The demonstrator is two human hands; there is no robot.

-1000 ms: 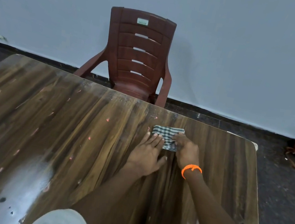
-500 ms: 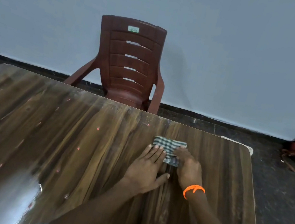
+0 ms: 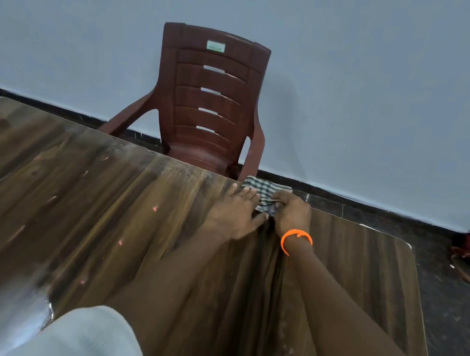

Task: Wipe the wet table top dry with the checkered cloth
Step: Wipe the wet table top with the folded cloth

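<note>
Checkered cloth (image 3: 265, 193), folded small, now lying right at the far edge of the counter (image 3: 99, 201), far border overhanging slightly toward the maroon plastic chair (image 3: 208, 105); half a second ago sitting well short of that edge. Meaning, probably: one outward wiping stroke reaching its end, a dark streak trailing back between the forearms. Right hand (image 3: 292, 218), orange wristband (image 3: 296, 240) at the wrist, gripping the cloth's near edge with curled fingers. Left hand (image 3: 235, 215) lying flat, fingers straight, fingertips touching the cloth's left side. No room remaining ahead; pushing further risking the cloth dropping off. Plenty of open counter stretching leftward, a shiny wet-looking patch showing near the bottom left corner. Right counter edge and rounded corner lying near, dark floor beyond.
</note>
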